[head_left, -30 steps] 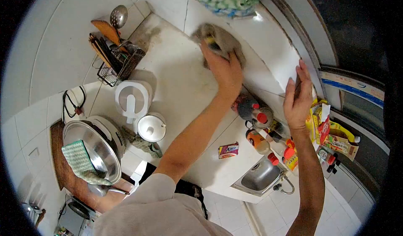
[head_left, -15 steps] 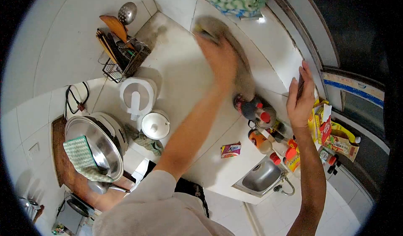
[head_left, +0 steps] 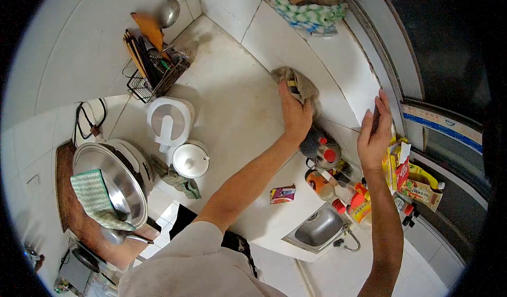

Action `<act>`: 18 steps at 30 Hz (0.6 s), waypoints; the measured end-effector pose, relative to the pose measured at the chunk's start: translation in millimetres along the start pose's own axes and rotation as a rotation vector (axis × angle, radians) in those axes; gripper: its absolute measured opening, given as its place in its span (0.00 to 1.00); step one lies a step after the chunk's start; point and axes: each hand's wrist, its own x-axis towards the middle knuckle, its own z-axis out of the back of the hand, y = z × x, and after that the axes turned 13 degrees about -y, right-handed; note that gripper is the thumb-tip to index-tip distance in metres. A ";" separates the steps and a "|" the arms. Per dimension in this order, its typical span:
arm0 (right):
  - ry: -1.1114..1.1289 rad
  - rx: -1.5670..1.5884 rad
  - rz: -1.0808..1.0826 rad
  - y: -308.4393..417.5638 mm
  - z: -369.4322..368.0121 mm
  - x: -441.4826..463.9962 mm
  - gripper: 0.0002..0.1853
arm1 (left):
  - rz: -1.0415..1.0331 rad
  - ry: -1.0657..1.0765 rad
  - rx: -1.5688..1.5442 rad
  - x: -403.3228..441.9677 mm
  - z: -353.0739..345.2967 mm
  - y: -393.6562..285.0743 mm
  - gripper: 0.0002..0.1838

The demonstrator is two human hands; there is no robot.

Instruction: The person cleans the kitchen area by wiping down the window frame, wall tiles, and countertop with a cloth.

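Grey-brown cloth (head_left: 309,88) slid from white-tiled corner (head_left: 203,12) toward dark, red-capped bottle (head_left: 311,146); wiping stroke seemingly reversed. My left grip (head_left: 297,114) clasps it, bunched; right hand (head_left: 375,138) loosely open near white ledge (head_left: 357,77).

My cloth (head_left: 309,88) is grey-brown with a black and yellow patch (head_left: 292,87); my sleeve (head_left: 198,244) is off-white. I see a green-and-white patterned towel (head_left: 95,194), an orange-brown spatula (head_left: 149,31), a red bottle cap (head_left: 330,155) and a white bag (head_left: 311,14) mottled green and blue.
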 end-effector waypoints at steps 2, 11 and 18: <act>0.004 -0.018 0.007 1.3 -0.8 -0.1 0.20 | -0.093 -0.101 0.030 22.4 10.3 -27.3 0.47; -0.053 -0.033 0.025 2.3 0.7 0.9 0.19 | -0.155 -0.413 -0.106 163.9 36.2 -82.6 0.31; -0.040 -0.049 0.037 1.0 0.9 0.1 0.19 | -0.339 -0.132 0.177 -14.6 -1.0 -7.4 0.41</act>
